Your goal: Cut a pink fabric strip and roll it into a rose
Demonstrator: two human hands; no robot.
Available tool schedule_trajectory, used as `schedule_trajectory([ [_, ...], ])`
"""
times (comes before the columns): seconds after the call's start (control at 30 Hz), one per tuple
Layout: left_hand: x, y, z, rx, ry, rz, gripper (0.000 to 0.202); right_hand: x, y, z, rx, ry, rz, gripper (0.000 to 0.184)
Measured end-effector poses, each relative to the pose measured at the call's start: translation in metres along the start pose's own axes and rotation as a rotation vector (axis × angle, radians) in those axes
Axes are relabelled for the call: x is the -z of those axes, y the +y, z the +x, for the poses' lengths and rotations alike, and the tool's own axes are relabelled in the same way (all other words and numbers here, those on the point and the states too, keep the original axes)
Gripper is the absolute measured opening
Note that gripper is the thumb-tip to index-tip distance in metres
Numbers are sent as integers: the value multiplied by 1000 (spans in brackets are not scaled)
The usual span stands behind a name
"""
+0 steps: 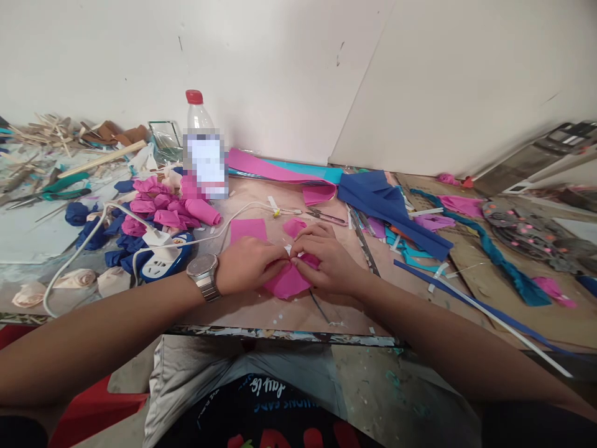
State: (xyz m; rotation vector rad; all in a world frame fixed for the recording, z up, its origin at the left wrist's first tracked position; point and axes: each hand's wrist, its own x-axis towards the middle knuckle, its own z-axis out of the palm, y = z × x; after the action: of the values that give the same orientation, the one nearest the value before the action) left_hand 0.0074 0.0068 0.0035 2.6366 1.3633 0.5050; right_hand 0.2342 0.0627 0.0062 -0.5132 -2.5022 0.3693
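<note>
Both hands meet over the middle of the table, pinching a piece of pink crepe paper (286,285). My left hand (249,264), with a watch (204,275) on its wrist, grips the paper from the left. Opposite it, my right hand (329,258) holds the same piece with bent fingers. A small white bit (288,248) shows between the fingertips; what it is I cannot make out. Just behind my left hand lies a flat pink square (248,230). Another small pink piece (294,226) rests behind my right fingers.
A power strip (163,264) with a white cable stands left, beside pink and blue paper flowers (158,202). Behind them is a red-capped bottle (198,118). Scissors (326,216) lie behind my hands. Blue paper (392,208) and a white stick (508,323) are to the right.
</note>
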Motion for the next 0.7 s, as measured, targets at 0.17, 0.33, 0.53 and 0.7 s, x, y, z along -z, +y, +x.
schedule_trajectory([
  [0.17,4,3,1,62,-24,-165,26,0,0,1,-9,-25,-19,7],
  [0.33,11,2,3,104,-78,-398,32,0,1,1,-29,-39,-6,6],
  [0.53,7,-6,5,101,-130,-495,35,2,1,0,-17,-22,9,5],
  [0.7,2,-8,4,102,-135,-563,33,1,0,-1,5,-8,31,7],
])
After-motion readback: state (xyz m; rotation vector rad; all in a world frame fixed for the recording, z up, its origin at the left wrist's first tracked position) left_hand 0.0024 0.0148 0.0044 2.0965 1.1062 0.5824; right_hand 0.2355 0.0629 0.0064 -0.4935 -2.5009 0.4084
